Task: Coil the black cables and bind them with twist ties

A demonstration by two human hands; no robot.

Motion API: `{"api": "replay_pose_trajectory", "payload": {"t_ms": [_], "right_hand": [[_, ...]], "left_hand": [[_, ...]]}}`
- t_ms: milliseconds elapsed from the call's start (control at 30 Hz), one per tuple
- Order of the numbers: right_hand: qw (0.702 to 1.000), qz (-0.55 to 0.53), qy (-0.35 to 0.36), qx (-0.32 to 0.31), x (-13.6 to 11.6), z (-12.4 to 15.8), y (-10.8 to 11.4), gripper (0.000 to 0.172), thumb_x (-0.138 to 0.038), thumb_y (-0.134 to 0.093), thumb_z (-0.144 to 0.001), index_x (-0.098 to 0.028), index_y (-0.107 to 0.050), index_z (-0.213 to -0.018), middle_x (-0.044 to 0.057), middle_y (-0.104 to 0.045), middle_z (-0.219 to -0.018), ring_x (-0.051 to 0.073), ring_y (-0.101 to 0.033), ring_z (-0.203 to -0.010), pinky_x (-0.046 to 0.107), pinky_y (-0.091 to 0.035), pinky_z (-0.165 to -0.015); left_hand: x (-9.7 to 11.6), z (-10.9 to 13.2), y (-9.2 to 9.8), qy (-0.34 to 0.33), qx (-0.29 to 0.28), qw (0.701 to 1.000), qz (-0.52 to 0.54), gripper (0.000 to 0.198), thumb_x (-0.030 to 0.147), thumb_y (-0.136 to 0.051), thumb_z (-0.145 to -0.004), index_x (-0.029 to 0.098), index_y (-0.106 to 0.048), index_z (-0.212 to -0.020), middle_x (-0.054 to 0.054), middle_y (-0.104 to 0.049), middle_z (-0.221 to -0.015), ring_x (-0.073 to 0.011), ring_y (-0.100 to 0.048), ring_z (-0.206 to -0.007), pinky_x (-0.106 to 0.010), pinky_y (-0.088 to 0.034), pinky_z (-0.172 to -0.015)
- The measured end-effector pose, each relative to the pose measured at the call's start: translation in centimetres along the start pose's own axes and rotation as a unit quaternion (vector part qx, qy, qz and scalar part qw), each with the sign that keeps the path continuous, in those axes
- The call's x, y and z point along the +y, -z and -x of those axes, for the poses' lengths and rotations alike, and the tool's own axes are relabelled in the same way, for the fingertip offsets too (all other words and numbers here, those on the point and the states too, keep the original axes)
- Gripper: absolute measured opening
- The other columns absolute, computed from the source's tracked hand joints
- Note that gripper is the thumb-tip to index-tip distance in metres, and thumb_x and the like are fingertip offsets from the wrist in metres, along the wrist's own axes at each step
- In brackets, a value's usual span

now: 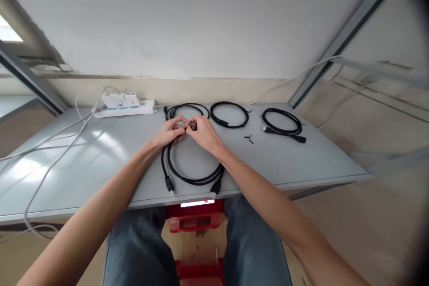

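Jeans-clad knees (140, 246) sit under the grey table (83, 165), where the left hand (170, 132) and right hand (203, 133) pinch the coiled black cable (187, 178) at its top, seemingly fastening a tie, which calls for steady twisting.

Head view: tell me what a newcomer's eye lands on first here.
First, the left hand and right hand, meeting at mid-table and pinching the top of a looped black cable whose plugs lie near the front edge. Behind and to the right, two coiled black cables lie apart on the grey table, a small black tie between them. At the back left sits a white power strip.
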State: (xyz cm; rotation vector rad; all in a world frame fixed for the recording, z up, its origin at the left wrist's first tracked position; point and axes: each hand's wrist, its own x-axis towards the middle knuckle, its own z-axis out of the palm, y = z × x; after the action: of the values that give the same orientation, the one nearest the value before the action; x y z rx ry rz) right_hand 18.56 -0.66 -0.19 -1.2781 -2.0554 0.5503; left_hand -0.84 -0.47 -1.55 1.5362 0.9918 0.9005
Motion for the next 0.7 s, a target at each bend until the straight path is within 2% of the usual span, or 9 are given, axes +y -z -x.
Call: {"api": "replay_pose_trajectory", "payload": {"t_ms": [100, 200, 300, 500, 600, 700], "right_hand": [[0.999, 0.016, 0.034, 0.015, 0.2, 0.0, -0.2, 0.006, -0.013, -0.071, -0.109, -0.018, -0.073, -0.109, 0.011, -0.080, -0.114, 0.027, -0.071, -0.117, 0.038, -0.051, -0.106], [0.998, 0.002, 0.042, 0.040, 0.5, -0.1, -0.3, 0.003, -0.019, -0.075, -0.111, -0.020, -0.072, -0.111, 0.010, -0.078, -0.109, 0.029, -0.071, -0.118, 0.041, -0.052, -0.111], [0.997, -0.022, 0.024, 0.076, 0.8, -0.1, -0.3, 0.019, -0.022, -0.085, -0.105, -0.023, -0.066, -0.110, 0.006, -0.076, -0.101, 0.030, -0.070, -0.112, 0.044, -0.054, -0.110], [0.995, -0.026, 0.011, 0.095, 1.0, 0.0, -0.5, 0.034, -0.017, -0.086, -0.100, -0.029, -0.056, -0.089, 0.006, -0.078, -0.099, 0.031, -0.069, -0.109, 0.046, -0.055, -0.106], [0.995, -0.013, 0.011, 0.093, 1.2, 0.1, -0.5, 0.030, -0.018, -0.087, -0.101, -0.027, -0.061, -0.088, 0.007, -0.079, -0.098, 0.031, -0.069, -0.110, 0.045, -0.055, -0.102], [0.997, -0.007, 0.043, 0.065, 1.2, 0.0, -0.4, 0.022, -0.015, -0.081, -0.106, -0.025, -0.069, -0.090, 0.008, -0.082, -0.101, 0.030, -0.070, -0.111, 0.043, -0.054, -0.103]], "left_hand": [[0.0, 0.0, 0.2, -0.008, -0.003, 1.000, 0.000, 0.039, 0.034, -0.088, -0.080, 0.024, -0.062, -0.107, 0.011, -0.058, -0.060, -0.0083, -0.043, -0.038, -0.022, -0.037, -0.037], [-0.4, -0.2, 0.1, -0.033, 0.006, 0.999, 0.016, 0.041, 0.038, -0.092, -0.081, 0.025, -0.059, -0.103, 0.009, -0.060, -0.065, -0.0097, -0.051, -0.044, -0.022, -0.044, -0.039], [-0.7, -0.4, 0.0, -0.052, 0.016, 0.998, 0.025, 0.040, 0.036, -0.090, -0.082, 0.025, -0.057, -0.100, 0.009, -0.059, -0.065, -0.0104, -0.051, -0.046, -0.022, -0.044, -0.039], [-0.9, -0.5, -0.4, -0.057, 0.027, 0.997, 0.050, 0.042, 0.037, -0.091, -0.081, 0.026, -0.054, -0.096, 0.011, -0.052, -0.069, -0.0070, -0.045, -0.048, -0.020, -0.037, -0.042], [-1.2, -0.7, -0.2, -0.056, 0.016, 0.997, 0.040, 0.041, 0.038, -0.091, -0.083, 0.026, -0.054, -0.096, 0.011, -0.052, -0.068, -0.0069, -0.045, -0.049, -0.020, -0.036, -0.046], [-1.8, -1.0, 0.1, -0.067, 0.007, 0.998, 0.008, 0.038, 0.038, -0.088, -0.084, 0.025, -0.054, -0.095, 0.009, -0.056, -0.066, -0.0082, -0.049, -0.050, -0.020, -0.032, -0.047]]}}
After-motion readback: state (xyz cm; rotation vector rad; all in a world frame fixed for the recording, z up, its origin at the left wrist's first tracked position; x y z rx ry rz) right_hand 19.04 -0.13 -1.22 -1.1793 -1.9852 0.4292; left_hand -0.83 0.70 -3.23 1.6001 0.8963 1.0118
